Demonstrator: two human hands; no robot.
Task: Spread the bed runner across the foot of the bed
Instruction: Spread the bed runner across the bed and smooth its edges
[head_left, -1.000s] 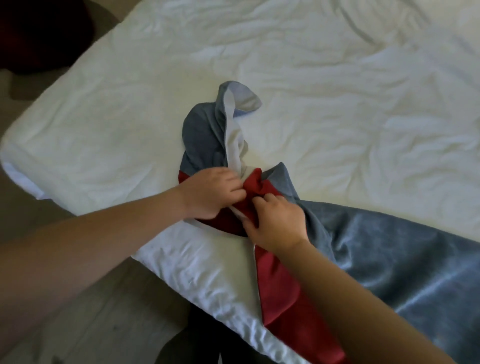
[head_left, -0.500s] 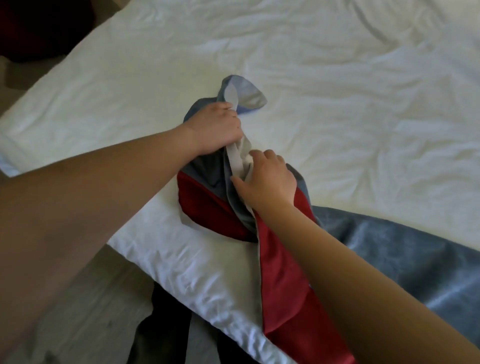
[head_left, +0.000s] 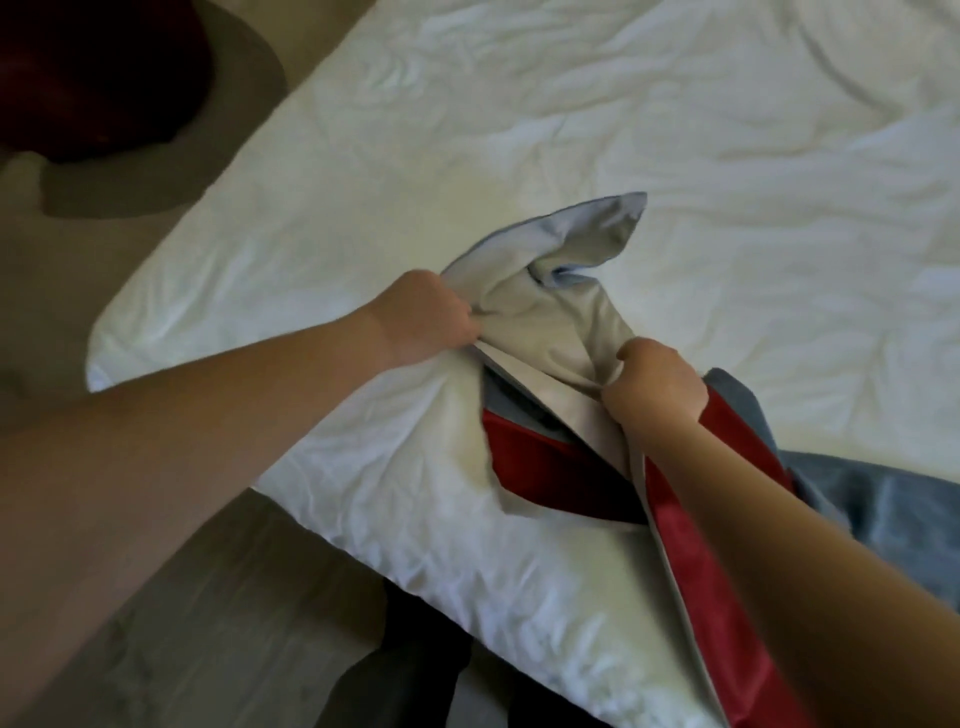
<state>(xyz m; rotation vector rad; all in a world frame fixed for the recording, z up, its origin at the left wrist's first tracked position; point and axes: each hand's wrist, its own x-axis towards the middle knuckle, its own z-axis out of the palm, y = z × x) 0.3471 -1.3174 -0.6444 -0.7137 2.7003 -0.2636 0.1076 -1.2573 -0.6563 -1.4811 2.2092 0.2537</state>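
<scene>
In the head view I see two hands spread wider apart than half a second ago. The left hand (head_left: 431, 317) and right hand (head_left: 657, 384) each have their fingers curled tight on the one bed runner (head_left: 561, 317). They hold its pale underside open over the one bed (head_left: 675, 130), near the bed's front edge.

bunched grey-red bed runner (head_left: 561, 322), white bed (head_left: 467, 156)

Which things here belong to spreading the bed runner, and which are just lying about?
For the job: bed runner, gripped by left hand and right hand; bed with white cover.
Lying about: dark red round object on the floor.
</scene>
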